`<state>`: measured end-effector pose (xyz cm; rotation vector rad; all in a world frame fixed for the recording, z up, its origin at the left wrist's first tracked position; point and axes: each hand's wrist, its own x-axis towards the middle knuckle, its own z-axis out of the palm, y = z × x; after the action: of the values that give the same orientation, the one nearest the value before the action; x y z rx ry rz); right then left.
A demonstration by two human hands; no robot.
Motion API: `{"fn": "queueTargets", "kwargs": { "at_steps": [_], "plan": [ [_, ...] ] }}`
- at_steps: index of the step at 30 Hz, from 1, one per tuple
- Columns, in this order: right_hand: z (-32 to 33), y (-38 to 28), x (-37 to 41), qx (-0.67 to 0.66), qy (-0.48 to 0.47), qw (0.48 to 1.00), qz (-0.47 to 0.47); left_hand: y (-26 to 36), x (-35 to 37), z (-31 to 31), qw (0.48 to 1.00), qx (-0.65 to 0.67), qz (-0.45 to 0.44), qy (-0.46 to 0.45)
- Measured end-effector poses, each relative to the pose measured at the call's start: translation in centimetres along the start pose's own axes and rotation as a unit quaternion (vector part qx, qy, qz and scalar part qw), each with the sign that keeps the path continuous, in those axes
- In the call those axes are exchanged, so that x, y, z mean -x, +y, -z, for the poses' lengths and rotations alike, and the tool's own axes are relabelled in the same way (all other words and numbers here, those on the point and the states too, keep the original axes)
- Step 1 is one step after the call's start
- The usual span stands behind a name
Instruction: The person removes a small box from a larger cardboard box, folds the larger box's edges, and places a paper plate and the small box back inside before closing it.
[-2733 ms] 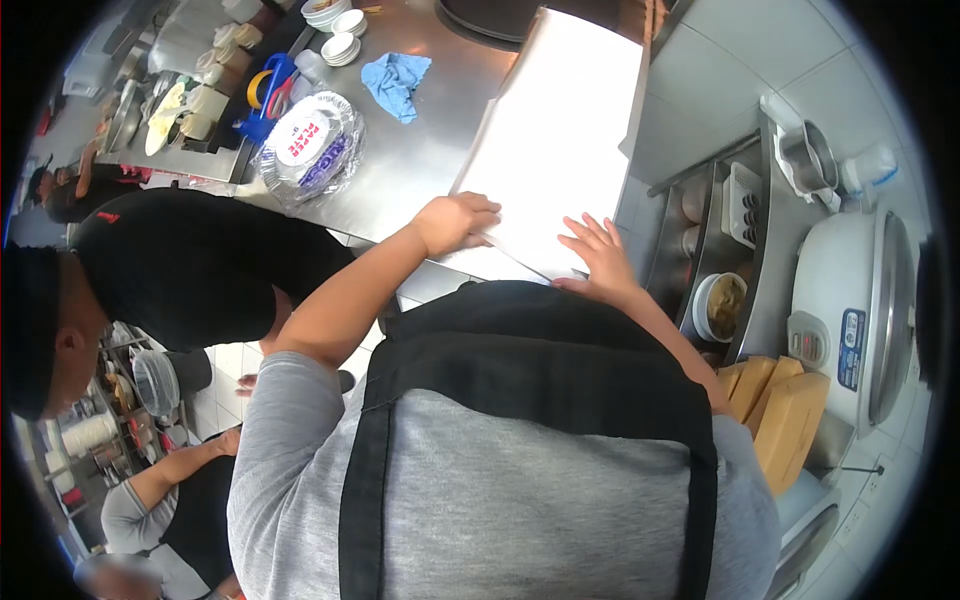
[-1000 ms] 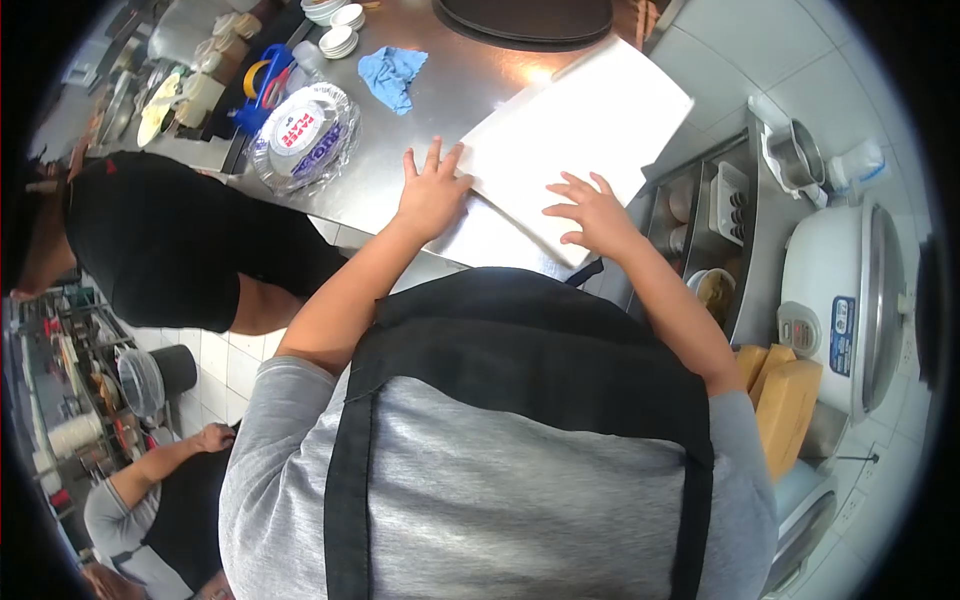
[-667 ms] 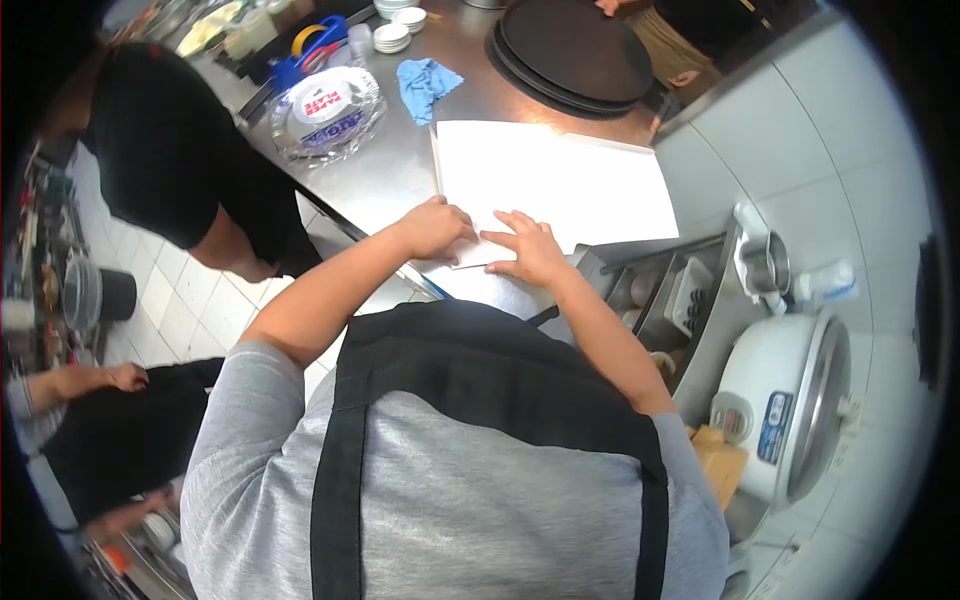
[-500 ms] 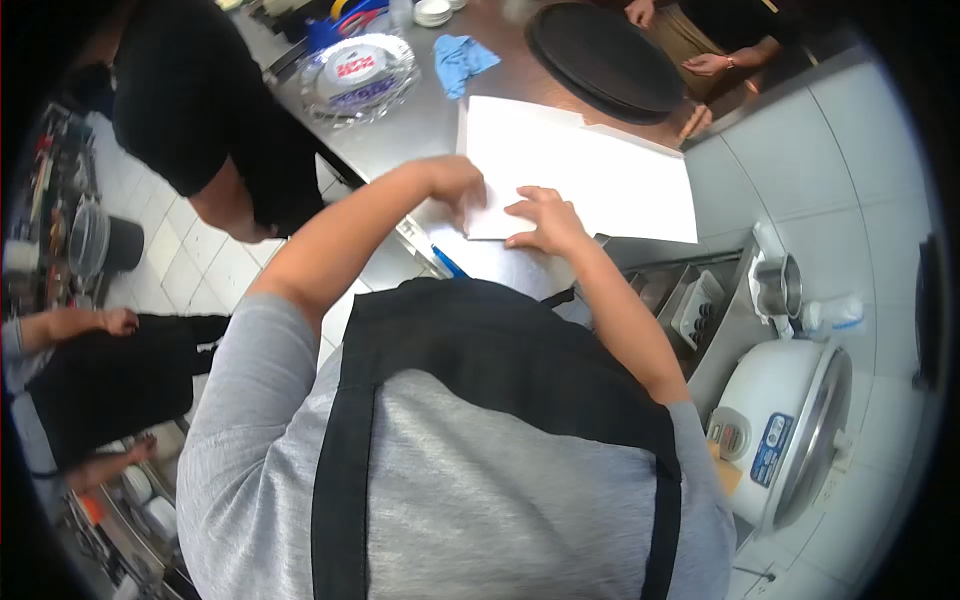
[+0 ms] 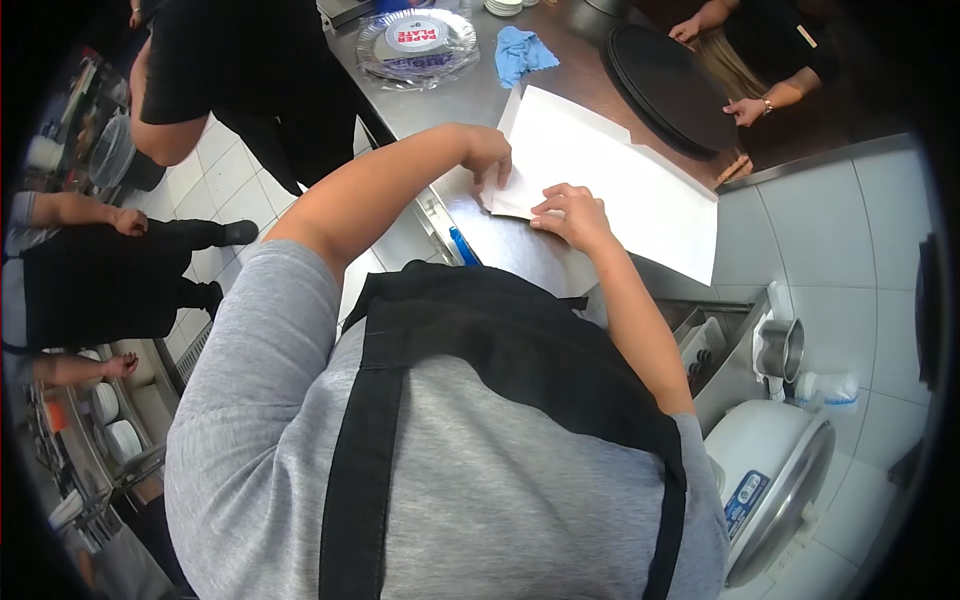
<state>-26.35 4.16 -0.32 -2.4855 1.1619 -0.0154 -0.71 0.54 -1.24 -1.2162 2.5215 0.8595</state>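
Observation:
A white cardboard box blank (image 5: 630, 190) lies on the steel counter before me, with low upturned flaps along its far and left edges. At its near left corner, my left hand (image 5: 488, 157) is closed, the fingers bent down around the edge. My right hand (image 5: 577, 214) grips the near edge a little further right, fingers on top and the thumb low at the rim. The fingertips of my left hand are partly hidden behind the cardboard's edge.
A wrapped pack of paper plates (image 5: 415, 45) and a blue cloth (image 5: 523, 55) lie on the counter (image 5: 440, 115). Beyond the cardboard are round black trays (image 5: 672, 90), with a co-worker's hand (image 5: 745, 110) at their edge. Other people stand left. A white cooker (image 5: 765, 450) is at right.
The view has shifted, so the counter items appear further right. Both hands stay at the cardboard's near edge, and my right hand's fingers have drawn closer together. A co-worker's hand now touches the black trays.

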Motion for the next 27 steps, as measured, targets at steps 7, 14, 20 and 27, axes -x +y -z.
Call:
{"fn": "queueTargets", "kwargs": {
  "at_steps": [7,14,20,27],
  "plan": [
    [-0.2,0.7,0.0,-0.026,0.023,0.999,0.012,0.4,0.5,0.7,1.000,-0.018,0.005,-0.001],
    [-0.6,1.5,-0.4,-0.060,0.034,0.997,0.021,1.0,1.1,1.4,1.000,-0.024,0.008,-0.003],
    [-0.6,2.0,-0.8,-0.058,0.033,0.997,0.024,1.1,0.7,1.9,1.000,-0.002,0.019,-0.003],
    [0.3,0.2,0.1,-0.021,0.059,0.997,0.048,1.9,0.4,1.1,0.994,-0.018,-0.005,0.107]
  ]
}}
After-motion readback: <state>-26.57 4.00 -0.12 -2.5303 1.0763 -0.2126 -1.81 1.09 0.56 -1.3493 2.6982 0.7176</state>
